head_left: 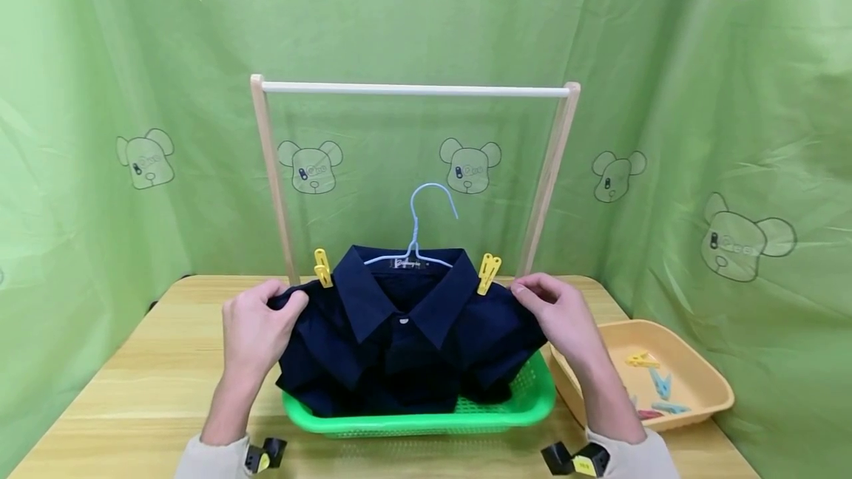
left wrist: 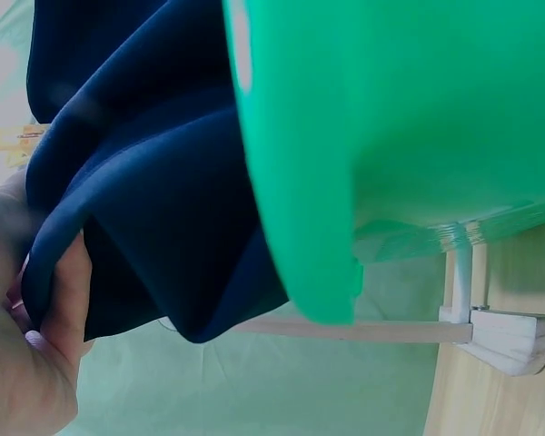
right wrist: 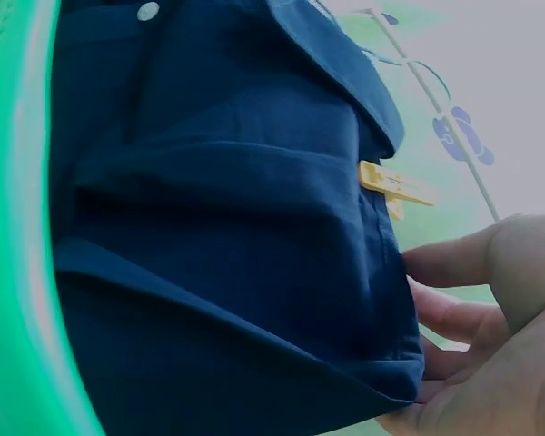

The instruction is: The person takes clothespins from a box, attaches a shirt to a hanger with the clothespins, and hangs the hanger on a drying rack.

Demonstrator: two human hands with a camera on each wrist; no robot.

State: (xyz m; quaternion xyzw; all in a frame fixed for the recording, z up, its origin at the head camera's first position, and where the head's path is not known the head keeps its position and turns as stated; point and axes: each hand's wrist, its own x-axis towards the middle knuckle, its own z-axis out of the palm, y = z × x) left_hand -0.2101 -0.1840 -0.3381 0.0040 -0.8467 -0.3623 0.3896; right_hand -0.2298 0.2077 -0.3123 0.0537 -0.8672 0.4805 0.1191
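A dark navy collared shirt [head_left: 399, 346] is held up by its shoulders, its lower part bunched in a green basket [head_left: 426, 423]. Inside the collar sits a light blue wire hanger [head_left: 415, 224], hook upward. One yellow clothespin [head_left: 322, 269] grips the left shoulder and another yellow clothespin [head_left: 489, 273] the right. My left hand [head_left: 256, 327] pinches the cloth at the left shoulder end, thumb in front. At the other end, my right hand [head_left: 559, 316] pinches the right shoulder between thumb and fingers. The right wrist view shows the fingers [right wrist: 450, 259] at the shirt's edge.
Behind the basket stands a rack with wooden posts [head_left: 549, 176] and a white crossbar [head_left: 413, 89]. An orange tray [head_left: 715, 390] on the right holds several yellow, blue and red clothespins. Green printed curtains [head_left: 399, 28] surround the wooden table [head_left: 160, 375].
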